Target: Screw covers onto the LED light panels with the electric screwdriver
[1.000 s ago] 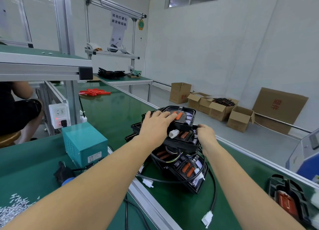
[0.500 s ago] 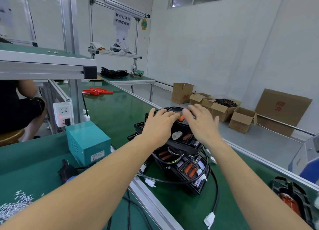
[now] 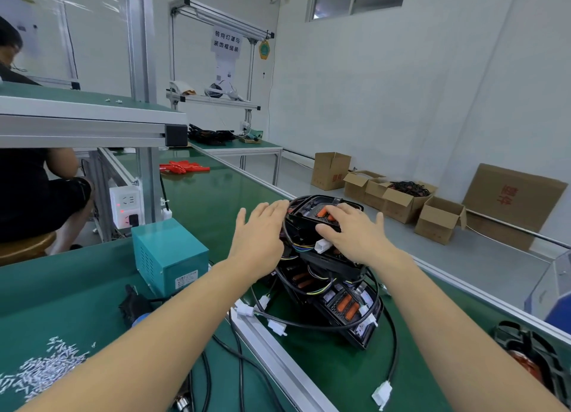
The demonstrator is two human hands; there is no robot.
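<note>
Both hands on the top of a stack of black plastic LED light panels [image 3: 324, 257] on the green belt.
Right hand [image 3: 355, 235] lies flat-fingered on the top panel, nearer; left hand [image 3: 262, 235] open at its left edge; panel's length runs away rightward; white hanging sign [image 3: 227, 42] reads 转向灯罩与装饰框组装.
</note>
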